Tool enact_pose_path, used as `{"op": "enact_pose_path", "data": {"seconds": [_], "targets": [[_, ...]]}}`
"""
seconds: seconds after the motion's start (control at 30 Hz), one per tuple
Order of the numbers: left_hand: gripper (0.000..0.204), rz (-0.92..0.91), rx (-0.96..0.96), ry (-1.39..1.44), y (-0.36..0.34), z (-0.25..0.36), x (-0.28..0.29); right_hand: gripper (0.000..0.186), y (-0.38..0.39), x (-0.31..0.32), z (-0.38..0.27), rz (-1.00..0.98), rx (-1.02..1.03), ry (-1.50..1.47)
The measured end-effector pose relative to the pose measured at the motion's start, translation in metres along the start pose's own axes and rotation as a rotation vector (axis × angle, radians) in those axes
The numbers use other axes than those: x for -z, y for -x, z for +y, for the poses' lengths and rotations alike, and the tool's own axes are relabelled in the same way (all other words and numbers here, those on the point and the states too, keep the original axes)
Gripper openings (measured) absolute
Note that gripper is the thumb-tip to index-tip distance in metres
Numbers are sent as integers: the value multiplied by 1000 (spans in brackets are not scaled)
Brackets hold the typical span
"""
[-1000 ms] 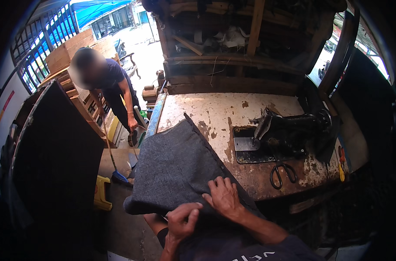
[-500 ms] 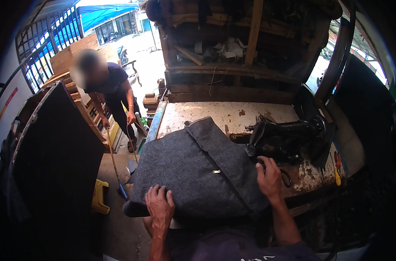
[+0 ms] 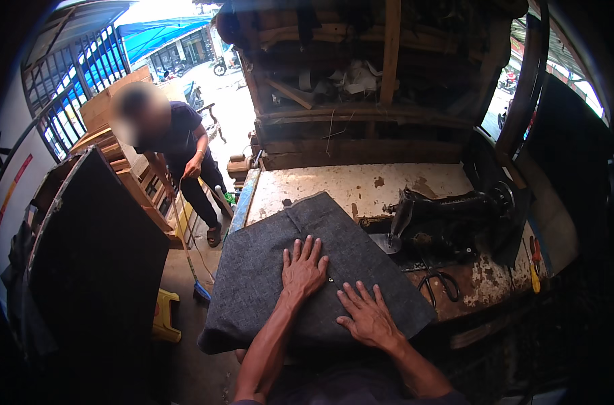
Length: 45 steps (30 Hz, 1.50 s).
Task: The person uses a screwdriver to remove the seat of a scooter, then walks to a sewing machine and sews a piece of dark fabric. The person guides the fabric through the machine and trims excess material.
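A dark grey fabric cover (image 3: 253, 270) lies spread over the near edge of the worktable, its left side hanging past the table. My left hand (image 3: 304, 267) rests flat on the middle of the cloth with its fingers spread. Lower and to the right, my right hand (image 3: 368, 314) also lies on the fabric, fingers apart. Between the two hands shows a small zipper pull (image 3: 330, 279), and the seam around it is mostly covered. Just beyond the cover's right side stands a black sewing machine (image 3: 449, 209). Black scissors (image 3: 442, 287) lie below it.
The worktable (image 3: 307, 182) has worn, chipped white paint. A screwdriver (image 3: 535, 280) lies at its right end. On the left, a person (image 3: 179, 142) bends over holding a broom (image 3: 200, 290). A yellow stool (image 3: 165, 316) and a large dark panel (image 3: 91, 256) stand nearby.
My left hand has moved up and right onto the middle of the cloth. My right hand has come left, away from the machine, uncovering the scissors. The cover has shifted slightly.
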<state>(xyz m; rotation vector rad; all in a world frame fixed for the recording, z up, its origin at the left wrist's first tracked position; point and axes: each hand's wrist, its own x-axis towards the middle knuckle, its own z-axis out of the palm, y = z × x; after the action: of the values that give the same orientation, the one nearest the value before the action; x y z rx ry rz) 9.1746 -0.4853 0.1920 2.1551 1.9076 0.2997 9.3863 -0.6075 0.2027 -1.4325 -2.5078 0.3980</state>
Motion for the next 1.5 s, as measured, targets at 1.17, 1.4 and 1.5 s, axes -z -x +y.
{"op": "enact_pose_path", "data": {"seconds": [1.17, 1.4, 1.5], "targets": [[62, 1, -6, -159, -92, -71, 8, 60, 66, 19, 27, 195, -98, 13], [60, 77, 225, -268, -69, -94, 38, 36, 140, 15, 25, 358, -538, -640], [56, 227, 33, -199, -51, -54, 37, 48, 140, -18, 18, 115, -644, -1101]]}}
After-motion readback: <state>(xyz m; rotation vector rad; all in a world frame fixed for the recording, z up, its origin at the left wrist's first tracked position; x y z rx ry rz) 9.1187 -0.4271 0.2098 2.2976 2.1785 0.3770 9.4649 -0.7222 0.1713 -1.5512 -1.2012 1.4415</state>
